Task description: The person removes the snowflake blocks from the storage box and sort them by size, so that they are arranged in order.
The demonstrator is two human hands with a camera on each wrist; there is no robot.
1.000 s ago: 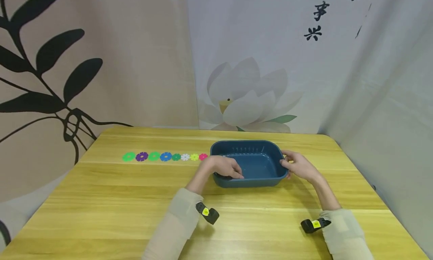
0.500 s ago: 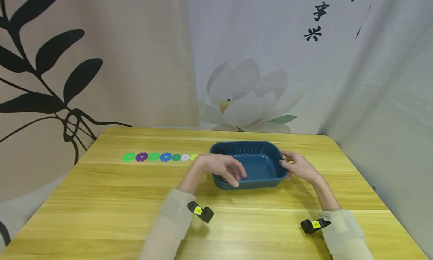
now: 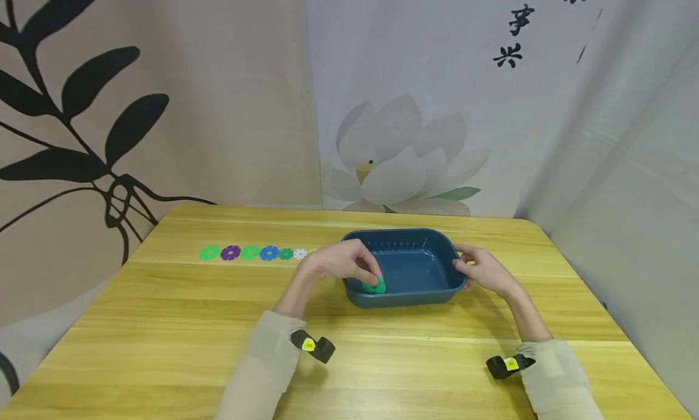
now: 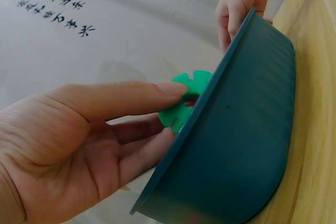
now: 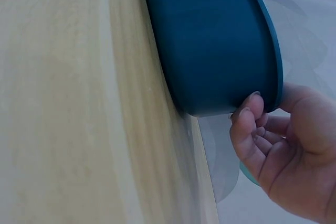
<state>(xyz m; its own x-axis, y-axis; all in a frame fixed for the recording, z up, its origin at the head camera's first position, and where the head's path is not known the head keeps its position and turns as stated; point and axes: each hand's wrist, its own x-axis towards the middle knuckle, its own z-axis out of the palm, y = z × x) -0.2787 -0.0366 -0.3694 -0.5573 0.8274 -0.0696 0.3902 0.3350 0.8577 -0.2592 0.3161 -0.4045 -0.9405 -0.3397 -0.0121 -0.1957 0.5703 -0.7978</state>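
Note:
My left hand [image 3: 341,261] pinches a green notched plastic disc [image 3: 374,287] between thumb and fingers, at the left front rim of a blue basin [image 3: 420,298]. In the left wrist view, the disc [image 4: 199,81] has a hole in its middle and slots round its edge, and part of it is hidden behind the basin rim. My right hand [image 3: 485,269] grips the basin's right end. Its thumb lies at the rim and the other fingers curl below it, as the right wrist view of the hand [image 5: 294,148] shows.
Left of the basin, a row of similar discs lies on the wooden table [image 3: 164,323]: green [image 3: 209,253], purple [image 3: 230,253], green [image 3: 250,252], blue [image 3: 269,253], darker green [image 3: 286,254] and white [image 3: 300,254]. My left hand covers the row's right end. A printed curtain [image 3: 246,104] hangs behind.
My left hand has risen from inside the basin and shifted left, and the green disc now shows in its fingers. It now covers the pink disc. The right hand has stayed at the basin.

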